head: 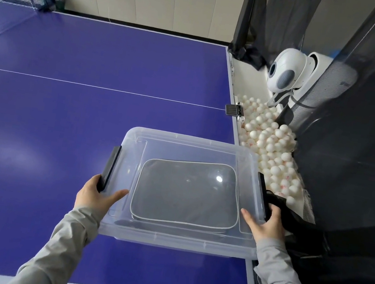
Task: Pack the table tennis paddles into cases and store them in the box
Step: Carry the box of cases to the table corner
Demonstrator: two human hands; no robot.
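Gripping clear lidded box (pixel 183 190) at both ends. Left hand (pixel 94 196) curled over black latch (pixel 109 169), thumb stretched flat on lid. Right hand (pixel 266 224) wraps opposite black latch (pixel 262 195), thumb on lid; its fingers hidden behind box edge. Box sits on blue table (pixel 62 122), near right edge. Grey case (pixel 187 193) lies flat inside, seen hazily through lid; paddles not visible. White balls (pixel 273 150) heaped beside table.
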